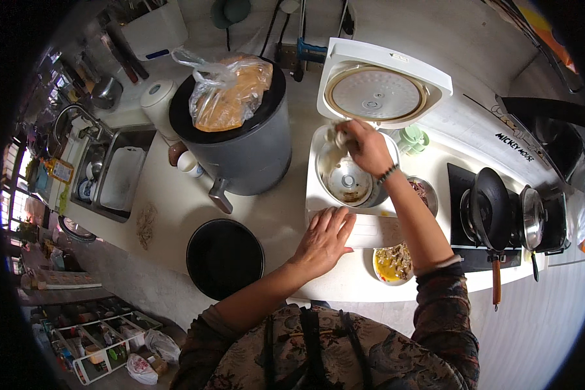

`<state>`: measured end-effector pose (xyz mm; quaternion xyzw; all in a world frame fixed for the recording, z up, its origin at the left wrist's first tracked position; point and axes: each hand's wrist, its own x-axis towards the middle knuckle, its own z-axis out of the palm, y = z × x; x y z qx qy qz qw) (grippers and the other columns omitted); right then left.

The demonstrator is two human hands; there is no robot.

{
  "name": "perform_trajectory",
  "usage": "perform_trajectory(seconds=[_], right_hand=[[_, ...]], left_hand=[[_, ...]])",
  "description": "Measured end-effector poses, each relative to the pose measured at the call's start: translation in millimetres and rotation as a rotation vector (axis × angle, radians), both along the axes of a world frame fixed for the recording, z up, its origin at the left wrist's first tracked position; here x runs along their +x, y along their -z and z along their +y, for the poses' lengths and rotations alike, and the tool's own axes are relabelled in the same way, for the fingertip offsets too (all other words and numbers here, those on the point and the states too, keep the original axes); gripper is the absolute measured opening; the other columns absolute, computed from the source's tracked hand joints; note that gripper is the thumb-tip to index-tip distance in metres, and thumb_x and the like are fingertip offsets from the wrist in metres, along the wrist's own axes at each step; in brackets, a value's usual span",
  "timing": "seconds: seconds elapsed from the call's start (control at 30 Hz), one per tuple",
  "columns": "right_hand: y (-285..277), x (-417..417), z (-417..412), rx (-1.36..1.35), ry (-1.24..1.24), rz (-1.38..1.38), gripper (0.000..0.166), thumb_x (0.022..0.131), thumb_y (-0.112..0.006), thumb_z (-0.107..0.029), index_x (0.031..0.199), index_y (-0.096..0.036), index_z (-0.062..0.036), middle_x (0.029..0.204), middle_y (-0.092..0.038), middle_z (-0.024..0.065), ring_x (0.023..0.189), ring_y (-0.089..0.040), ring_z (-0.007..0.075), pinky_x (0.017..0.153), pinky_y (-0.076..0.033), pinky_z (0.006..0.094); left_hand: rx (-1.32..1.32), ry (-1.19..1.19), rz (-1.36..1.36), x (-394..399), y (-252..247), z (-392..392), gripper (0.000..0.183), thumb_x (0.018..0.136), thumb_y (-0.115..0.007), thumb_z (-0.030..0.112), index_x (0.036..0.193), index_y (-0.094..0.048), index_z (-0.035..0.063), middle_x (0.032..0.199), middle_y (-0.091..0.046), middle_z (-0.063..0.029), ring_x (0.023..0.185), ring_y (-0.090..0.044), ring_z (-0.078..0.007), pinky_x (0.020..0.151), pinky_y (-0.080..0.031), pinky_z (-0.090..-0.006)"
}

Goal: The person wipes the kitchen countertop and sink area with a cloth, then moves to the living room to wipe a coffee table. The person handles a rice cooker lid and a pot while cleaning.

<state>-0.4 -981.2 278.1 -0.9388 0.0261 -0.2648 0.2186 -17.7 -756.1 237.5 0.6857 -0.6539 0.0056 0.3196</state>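
Note:
An open white rice cooker (313, 195) stands before me, its lid (376, 92) raised and its inner pot out, so the heating plate (347, 181) shows with brown stains around it. My right hand (369, 146) grips a crumpled pale cloth (339, 136) at the cooker's back rim; the cloth is blurred. My left hand (323, 239) rests with fingers spread on the cooker's front edge, holding nothing. Left of it, a round black pot (225, 258) sits at the counter's front edge. A bowl of meat in yellow liquid (392, 264) stands just in front of the cooker.
A large grey cooker (239, 161) with bagged orange-brown food (231, 97) on top stands left. Right are a metal bowl (431, 197), green cups (413, 139), a black wok (490, 209) and a lidded pan (533, 219). A wet-looking cloth (146, 226) lies near the sink (126, 212).

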Motion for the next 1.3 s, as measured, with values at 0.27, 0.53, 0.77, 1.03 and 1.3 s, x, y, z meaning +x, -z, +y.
perform_trajectory(seconds=[0.27,0.53,0.77,1.03,1.3], right_hand=[[52,19,-40,-0.362,0.213,0.3,0.031,0.079,-0.048,-0.01,0.109,-0.053,-0.0131,0.104,-0.058,0.0106,0.094,-0.057,0.0264,0.084,-0.044,0.036],[47,-46,-72,-0.194,0.469,0.35,0.039,0.075,-0.055,-0.015,0.113,-0.048,-0.0121,0.1,-0.059,0.0167,0.079,-0.06,0.0346,0.069,-0.048,0.0434],[48,-100,-28,-0.194,0.586,0.43,0.036,0.077,-0.053,-0.02,0.11,-0.047,-0.0069,0.102,-0.056,0.02,0.078,-0.059,0.0362,0.067,-0.049,0.0433],[0,-115,12,-0.056,0.317,0.531,0.03,0.072,-0.059,-0.018,0.1,-0.057,-0.0076,0.085,-0.062,0.0176,0.074,-0.06,0.0356,0.065,-0.049,0.042],[13,-42,59,0.083,-0.389,0.265,0.037,0.066,-0.058,0.001,0.101,-0.06,-0.0114,0.1,-0.061,0.0088,0.091,-0.058,0.0288,0.078,-0.046,0.0356]], left_hand=[[0.067,-0.007,0.03,3,-4,3,0.066,0.067,-0.071,0.023,0.121,-0.042,-0.0004,0.118,-0.04,-0.0163,0.109,-0.039,-0.0314,0.092,-0.03,-0.0436],[0.018,-0.025,0.026,-2,2,0,0.068,0.065,-0.073,0.024,0.121,-0.042,0.0,0.118,-0.04,-0.0167,0.109,-0.039,-0.0313,0.092,-0.03,-0.0439],[0.01,-0.059,0.02,-1,3,2,0.068,0.066,-0.073,0.025,0.121,-0.041,0.0002,0.119,-0.038,-0.0163,0.109,-0.039,-0.0316,0.093,-0.03,-0.0438],[-0.129,-0.092,0.022,-1,5,12,0.055,0.065,-0.073,0.02,0.11,-0.046,0.0033,0.12,-0.038,-0.0145,0.112,-0.038,-0.0319,0.094,-0.033,-0.0415],[-0.032,-0.234,-0.096,11,5,47,0.05,0.069,-0.07,0.021,0.113,-0.051,0.0067,0.12,-0.044,-0.0077,0.116,-0.04,-0.0234,0.099,-0.028,-0.0448]])
